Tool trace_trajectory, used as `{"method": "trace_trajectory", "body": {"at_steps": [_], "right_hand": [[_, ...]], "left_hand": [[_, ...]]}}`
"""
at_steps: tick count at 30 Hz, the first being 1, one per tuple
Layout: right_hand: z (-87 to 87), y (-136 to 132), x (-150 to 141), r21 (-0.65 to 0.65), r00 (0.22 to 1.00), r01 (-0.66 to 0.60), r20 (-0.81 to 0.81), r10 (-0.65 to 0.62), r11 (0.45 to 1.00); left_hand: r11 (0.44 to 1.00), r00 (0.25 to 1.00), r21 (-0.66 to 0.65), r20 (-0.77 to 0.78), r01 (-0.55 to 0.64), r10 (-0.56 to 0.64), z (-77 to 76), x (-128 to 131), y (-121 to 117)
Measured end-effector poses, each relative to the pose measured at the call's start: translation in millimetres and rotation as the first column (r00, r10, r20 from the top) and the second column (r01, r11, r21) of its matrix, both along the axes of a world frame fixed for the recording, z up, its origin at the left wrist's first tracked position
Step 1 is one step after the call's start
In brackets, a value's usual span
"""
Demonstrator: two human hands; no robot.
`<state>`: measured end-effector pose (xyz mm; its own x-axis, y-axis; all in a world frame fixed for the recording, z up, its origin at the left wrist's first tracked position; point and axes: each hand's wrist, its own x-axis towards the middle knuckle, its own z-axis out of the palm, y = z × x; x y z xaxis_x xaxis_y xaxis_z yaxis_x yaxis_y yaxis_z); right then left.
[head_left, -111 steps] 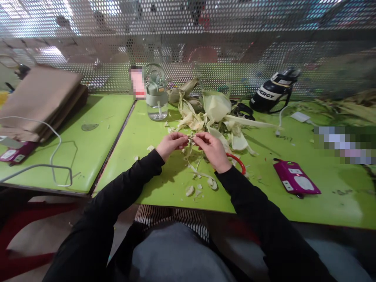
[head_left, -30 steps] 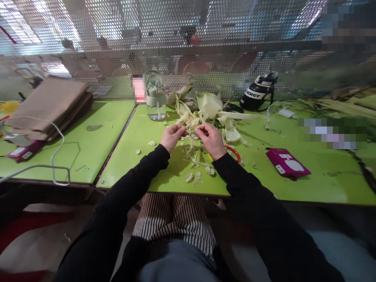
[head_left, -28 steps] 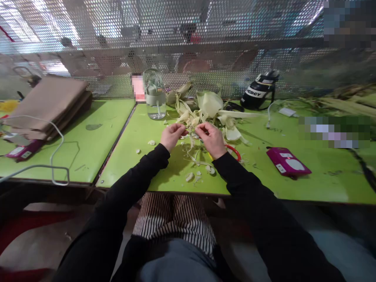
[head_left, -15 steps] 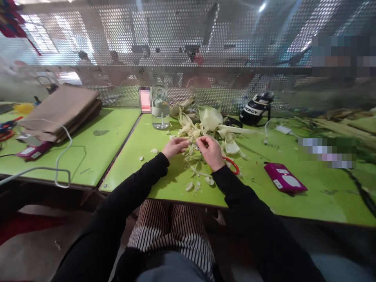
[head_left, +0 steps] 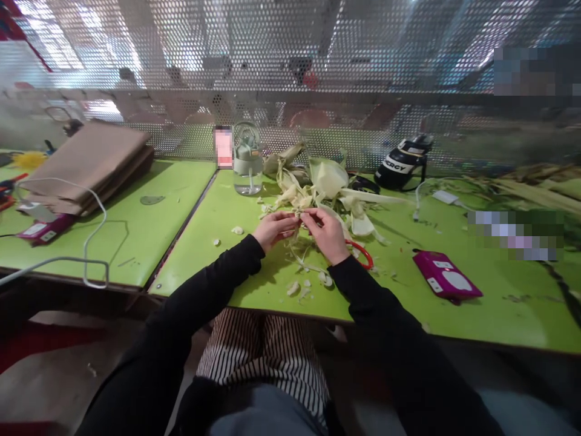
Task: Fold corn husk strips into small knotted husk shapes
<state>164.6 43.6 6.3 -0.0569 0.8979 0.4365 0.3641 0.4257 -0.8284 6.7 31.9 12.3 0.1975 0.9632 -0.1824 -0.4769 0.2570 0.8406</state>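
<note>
My left hand (head_left: 273,230) and my right hand (head_left: 327,235) meet over the green table (head_left: 190,242), fingertips almost touching. Between them both hands pinch a small pale bunched piece of corn husk (head_left: 298,213); its exact shape is mostly hidden by the fingers. Just behind lies a heap of dried corn husks (head_left: 329,177), cream to pale green. A red loop handle (head_left: 367,257), which looks like that of scissors, shows beside my right wrist. Cut husk scraps (head_left: 293,288) and thin strips are scattered below the hands.
A clear water bottle (head_left: 247,172) and a phone (head_left: 224,148) stand behind on the left. A black bottle (head_left: 402,165) leans at the back right. A purple power strip (head_left: 447,275) lies right, more husks (head_left: 535,188) beyond. Brown paper bags (head_left: 91,163) and a white cable (head_left: 86,242) lie left.
My hands have come closer together, the left fingers now reaching under and against the right fingertips at the husk piece. The camera view has tilted and shifted a little.
</note>
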Motion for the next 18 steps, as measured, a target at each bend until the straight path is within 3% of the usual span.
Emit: {"method": "trace_trajectory", "body": {"at_steps": [7,14,18], "right_hand": [[8.1,-12,-5,0.023,0.999,-0.001,-0.036,0.002,1.0],[7.3,-12,-9,-0.152,0.969,-0.157,-0.217,0.122,0.976],[5.8,-10,-9,-0.182,0.955,-0.182,-0.268,0.129,0.966]], "left_hand": [[0.996,0.998,0.072,-0.042,-0.053,0.056,4.7,-2,-3],[0.992,0.995,0.123,0.102,-0.011,-0.002,-2.4,-1,2],[0.997,0.991,0.076,0.131,0.022,-0.032,-2.8,1,4]]}}
